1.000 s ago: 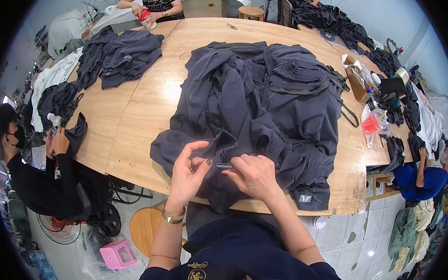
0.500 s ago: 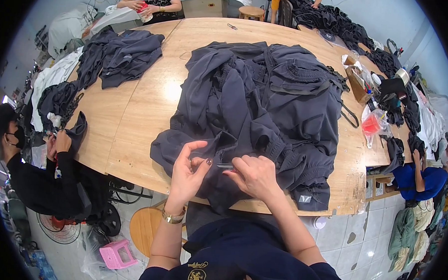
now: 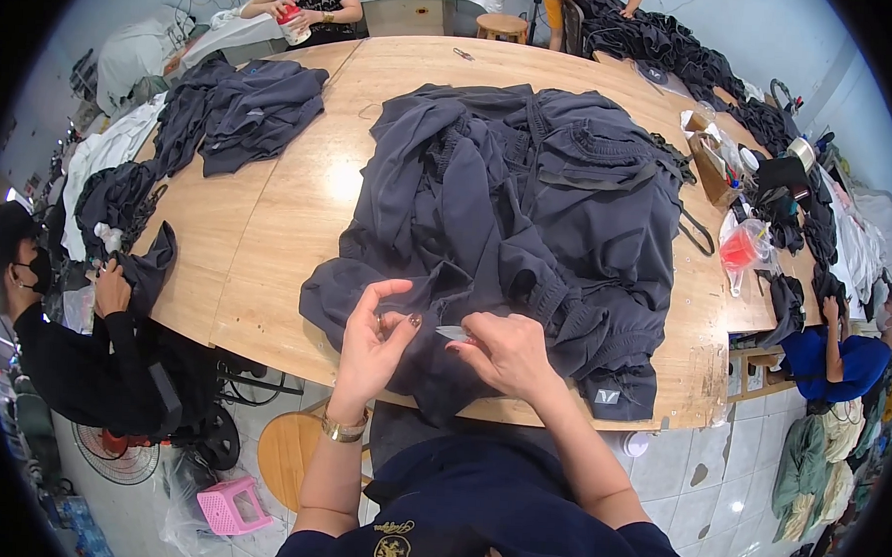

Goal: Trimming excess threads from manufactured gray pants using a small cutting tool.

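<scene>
Dark garments (image 3: 607, 231) heap toward the wooden table's (image 3: 278, 241) near edge, one draping over it. The right hand (image 3: 507, 356) grips small metal snips (image 3: 451, 332); the left hand's (image 3: 368, 350) thumb and forefinger part, though I can't tell whether it pinches cloth. A pink stool (image 3: 225, 509) stands on tiles (image 3: 681, 478).

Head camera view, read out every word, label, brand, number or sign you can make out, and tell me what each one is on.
Navy shirt: gold lettering above a round gold emblem; I don't copy out wording.
Dark clothes, near lower right corner: small patch with a white angular mark, no legible word.
Red and white container: any print is too small to read.
</scene>
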The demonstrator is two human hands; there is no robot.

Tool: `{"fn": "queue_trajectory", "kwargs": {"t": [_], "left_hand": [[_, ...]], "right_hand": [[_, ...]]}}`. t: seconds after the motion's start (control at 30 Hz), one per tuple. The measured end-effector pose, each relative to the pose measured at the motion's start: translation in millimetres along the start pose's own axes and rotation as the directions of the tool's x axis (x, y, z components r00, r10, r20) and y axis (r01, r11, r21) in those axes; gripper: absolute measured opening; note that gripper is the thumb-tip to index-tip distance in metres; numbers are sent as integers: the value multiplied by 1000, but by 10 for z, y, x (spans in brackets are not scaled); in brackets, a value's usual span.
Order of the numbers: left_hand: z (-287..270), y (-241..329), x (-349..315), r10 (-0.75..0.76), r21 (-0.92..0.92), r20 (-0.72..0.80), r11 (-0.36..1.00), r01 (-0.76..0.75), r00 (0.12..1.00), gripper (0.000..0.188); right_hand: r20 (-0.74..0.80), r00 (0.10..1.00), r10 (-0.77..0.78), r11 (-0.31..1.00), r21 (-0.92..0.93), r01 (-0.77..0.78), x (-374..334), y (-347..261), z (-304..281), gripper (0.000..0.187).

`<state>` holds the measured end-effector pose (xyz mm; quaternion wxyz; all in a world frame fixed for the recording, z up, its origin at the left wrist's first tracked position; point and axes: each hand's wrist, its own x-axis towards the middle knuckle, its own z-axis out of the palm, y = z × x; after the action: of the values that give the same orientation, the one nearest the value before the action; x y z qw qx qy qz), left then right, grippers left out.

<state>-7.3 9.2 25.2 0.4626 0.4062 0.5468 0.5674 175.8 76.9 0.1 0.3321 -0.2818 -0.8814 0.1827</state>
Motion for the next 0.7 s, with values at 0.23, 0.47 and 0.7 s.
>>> {"fn": "queue_trajectory", "kwargs": {"t": [0.23,0.47,0.7], "left_hand": [[-8,3,1,10,19,0,1000,-10,1000,34],[0,25,-7,21,47,12,999,-21,1000,34],[-58,-96,39,21,-71,39,997,-18,999,36]], "right_hand": [[52,997,-53,991,-123,59,30,-4,-3,33],[52,996,-69,992,-104,74,64,-1,16,31],[177,848,499,450,784,-428,79,23,195,24]]}}
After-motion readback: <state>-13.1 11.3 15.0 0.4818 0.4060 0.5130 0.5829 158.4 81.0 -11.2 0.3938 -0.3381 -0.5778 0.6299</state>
